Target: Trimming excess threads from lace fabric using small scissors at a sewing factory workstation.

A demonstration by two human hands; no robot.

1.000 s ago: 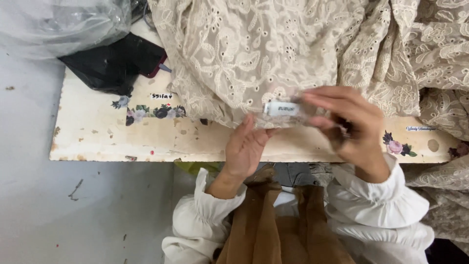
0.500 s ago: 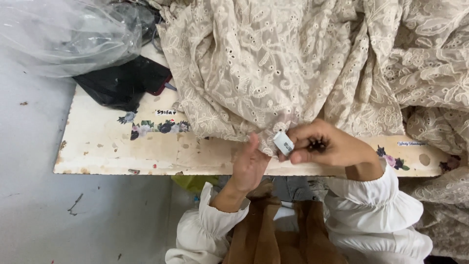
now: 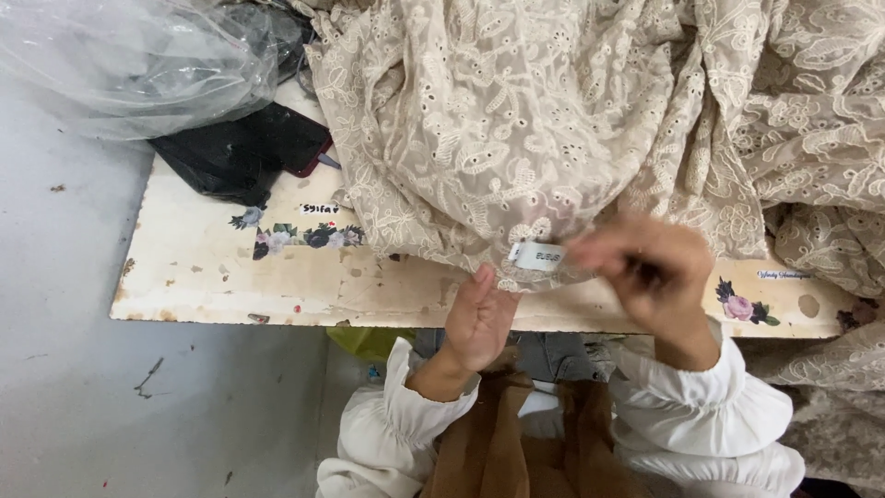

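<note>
My left hand (image 3: 479, 318) comes up from the near edge of the table (image 3: 230, 277), wrist bent back, palm turned up and fingers loosely curled, the fingertips touching the hem of the cream lace fabric (image 3: 516, 120) where it hangs over the edge. It grips nothing that I can see; it only props the cloth from below. My right hand (image 3: 645, 272) sits just to the right of it, blurred, with the fingers drawn together in a narrow pinch at the hem; whether they close on the cloth I cannot tell. Between the two hands, on the fabric's near edge, lies a small white label (image 3: 537, 255), flat and facing up. My white ruffled cuffs frame both wrists. Farther off, the lace piles up across the middle and right of the table. At the far left lie a black bundle (image 3: 235, 157) and a clear plastic bag (image 3: 120, 60).
</note>
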